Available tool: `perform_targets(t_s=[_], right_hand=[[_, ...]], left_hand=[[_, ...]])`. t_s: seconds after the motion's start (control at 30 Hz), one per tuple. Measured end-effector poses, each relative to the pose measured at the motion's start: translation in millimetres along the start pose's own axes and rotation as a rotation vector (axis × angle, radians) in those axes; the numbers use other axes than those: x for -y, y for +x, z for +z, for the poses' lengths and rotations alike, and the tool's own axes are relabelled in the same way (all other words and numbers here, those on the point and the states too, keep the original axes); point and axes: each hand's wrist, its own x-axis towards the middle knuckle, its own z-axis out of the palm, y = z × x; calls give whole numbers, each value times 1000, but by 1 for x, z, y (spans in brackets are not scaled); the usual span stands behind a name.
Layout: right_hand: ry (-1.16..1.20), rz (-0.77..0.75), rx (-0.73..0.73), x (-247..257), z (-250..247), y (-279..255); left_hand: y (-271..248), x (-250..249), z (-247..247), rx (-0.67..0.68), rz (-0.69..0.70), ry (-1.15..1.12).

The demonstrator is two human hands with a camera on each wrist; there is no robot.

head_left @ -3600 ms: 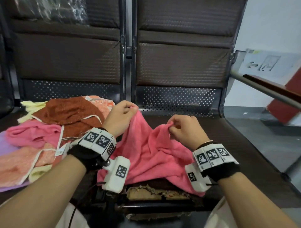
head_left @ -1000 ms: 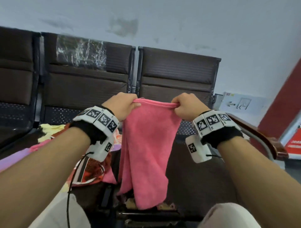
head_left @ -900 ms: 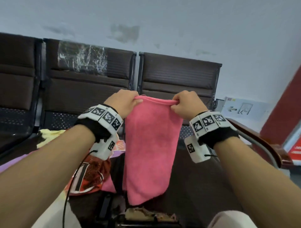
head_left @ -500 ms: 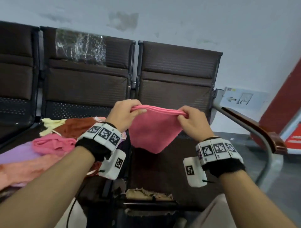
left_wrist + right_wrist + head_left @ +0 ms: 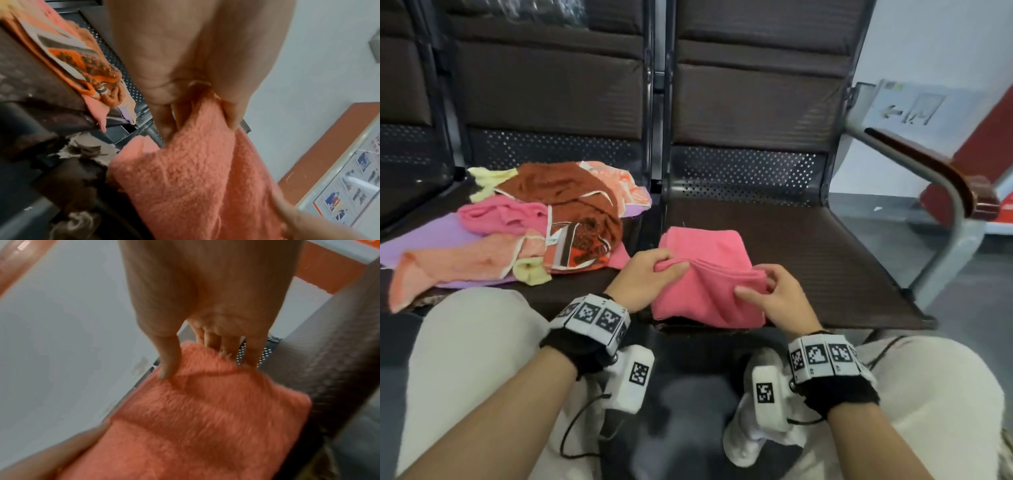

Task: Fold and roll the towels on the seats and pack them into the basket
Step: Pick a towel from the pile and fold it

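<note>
Left hand (image 5: 645,275): pinching fold of pink towel (image 5: 709,277)
Right hand (image 5: 779,296): gripping towel's right edge, fingers blurred, probably curled
Towel: folded, on seat (image 5: 825,260)

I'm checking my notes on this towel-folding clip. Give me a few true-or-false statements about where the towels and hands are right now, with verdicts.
1. The pink towel lies on the right-hand seat. True.
2. Both hands hold it. True: left hand and right hand each pinch a fold.
3. The towel pile sits in a basket. False: it lies on the neighbouring seat; no basket shows.
4. The pink towel is rolled up. False: it is folded, not rolled.
</note>
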Motion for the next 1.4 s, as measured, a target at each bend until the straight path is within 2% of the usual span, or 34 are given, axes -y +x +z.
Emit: perform_targets(t_s=[0.07, 0.1, 0.23, 0.37, 0.47, 0.57, 0.73, 0.8, 0.87, 0.93, 1.03, 1.1, 1.17, 1.27, 1.4], right_hand=[[-28, 118, 119, -12, 3, 8], [-84, 149, 131, -15, 4, 16], [-192, 69, 29, -6, -1, 55], [-310, -18, -47, 11, -5, 97], [-362, -4, -56, 14, -3, 126], [-390, 37, -49, 12, 2, 153], [-464, 134, 19, 3, 9, 164], [-524, 61, 29, -2, 8, 155], [-596, -130, 28, -1, 6, 140], [-648, -296, 164, 4, 4, 125], [-812, -287, 510, 8, 0, 108], [-896, -244, 607, 7, -4, 101], [-911, -288, 606, 5, -5, 95], [-921, -366, 506, 7, -2, 89], [-786, -328, 312, 13, -5, 84]], left_hand=[[13, -1, -2, -9, 16, -42], [22, -1, -4, -17, 25, -47], [66, 7, -10, -79, -4, -12], [111, 22, -11, -81, -37, -30], [142, 36, -9, -98, -61, -122], [170, 53, -8, -107, -99, -97], [183, 79, 1, 25, -284, 19], [175, 86, 4, 75, -294, 111], [165, 87, 3, 80, -260, 166], [151, 80, 3, 45, -184, 238], [123, 61, 7, 38, -27, 305], [104, 50, 13, 134, 51, 236], [88, 45, 18, 267, 117, 292], [77, 49, 14, 418, 147, 466], [73, 53, 1, 501, 202, 657]])
